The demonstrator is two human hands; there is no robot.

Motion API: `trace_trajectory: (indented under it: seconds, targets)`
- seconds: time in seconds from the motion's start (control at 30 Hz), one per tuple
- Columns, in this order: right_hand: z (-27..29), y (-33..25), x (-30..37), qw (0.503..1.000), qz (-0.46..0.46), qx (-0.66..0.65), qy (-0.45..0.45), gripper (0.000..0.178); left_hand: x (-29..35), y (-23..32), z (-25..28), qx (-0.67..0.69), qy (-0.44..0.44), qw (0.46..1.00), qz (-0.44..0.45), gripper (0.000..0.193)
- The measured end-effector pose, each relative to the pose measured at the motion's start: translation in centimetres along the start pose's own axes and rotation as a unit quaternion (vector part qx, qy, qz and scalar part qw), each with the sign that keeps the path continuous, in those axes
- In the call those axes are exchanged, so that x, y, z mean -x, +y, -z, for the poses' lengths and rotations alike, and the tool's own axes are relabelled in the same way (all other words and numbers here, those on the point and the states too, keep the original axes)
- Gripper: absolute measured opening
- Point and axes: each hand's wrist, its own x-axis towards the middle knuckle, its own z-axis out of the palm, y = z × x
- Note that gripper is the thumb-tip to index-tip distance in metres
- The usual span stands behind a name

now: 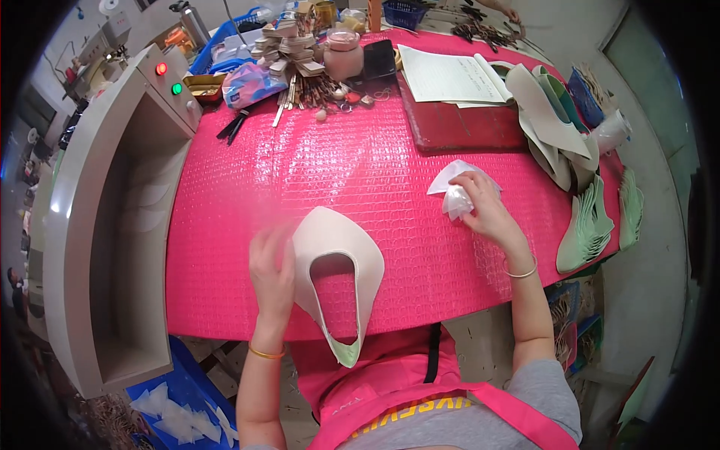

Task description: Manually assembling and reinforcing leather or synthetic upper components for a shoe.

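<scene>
A cream shoe upper [373, 259] with a long oval opening lies at the table's near edge, its pale green-lined heel end [346, 354] hanging over the edge. My left hand [273, 264] is at the upper's left side, its fingers smeared by motion, so I cannot tell whether they grip it. Farther right, my right hand [484, 206] pinches a thin white translucent piece [457, 201]. More of these white pieces [448, 174] lie fanned out on the pink table covering [247, 180] just behind its fingers.
A grey machine [112, 217] with an open chamber and red and green lights stands left. Behind are card bundles [289, 45], a jar [343, 56] and an open notebook [454, 75] on a red board [469, 131]. Stacked shoe pieces [581, 232] line the right edge. Below left sits a blue bin [187, 382].
</scene>
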Motion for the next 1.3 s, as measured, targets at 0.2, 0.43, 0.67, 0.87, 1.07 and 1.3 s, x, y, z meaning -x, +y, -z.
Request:
trace_trajectory:
  seconds: [0.2,0.43,0.67,0.87,1.07,1.3]
  targets:
    - [-2.9,1.1,0.4,0.995,0.03,0.093,0.016,0.037,-3.3,5.6,-6.5,0.18,-0.395,0.898,0.072,0.028]
    - [-1.6,-1.7,2.0,0.989,-0.03,-0.059,0.13,0.046,-3.6,8.9,-15.2,0.264,-0.526,0.779,0.215,0.033]
    - [1.4,-2.7,2.8,0.907,-0.071,-0.383,0.159,0.044,-3.5,10.9,-15.6,0.334,-0.321,0.884,0.057,0.013]
    - [3.5,-4.6,1.5,0.918,-0.065,-0.365,0.141,0.037,-4.7,12.8,-13.8,0.195,-0.18,0.918,-0.295,0.005]
    - [2.8,-4.6,0.6,0.881,-0.046,-0.44,0.164,0.024,-5.2,11.9,-12.7,0.193,-0.174,0.92,-0.293,0.01]
    - [2.5,-4.5,-0.3,0.947,0.065,-0.275,0.152,0.017,-5.3,10.8,-11.5,0.195,-0.243,0.92,-0.239,0.014]
